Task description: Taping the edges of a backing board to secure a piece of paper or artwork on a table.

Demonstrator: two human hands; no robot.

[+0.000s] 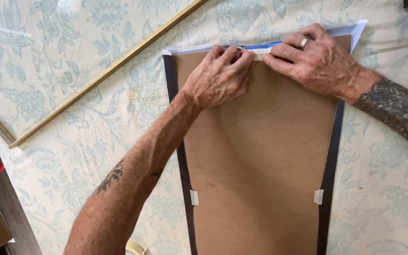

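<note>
Backing board (260, 156) lies on dark-edged sheet on floral-cloth surface (72, 71). Two side tape tabs (194, 197) already stuck. Left hand (220, 78) and right hand (315, 59) press fingers flat at top edge, grasping nothing; top taping unfinished.

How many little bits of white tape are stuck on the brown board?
2 show: one tape piece on the brown board's left edge, one on its right edge. More may hide under the hands at the top.

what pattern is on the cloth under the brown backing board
Pale blue floral print on cream, seen on the cloth in the head view.
</note>
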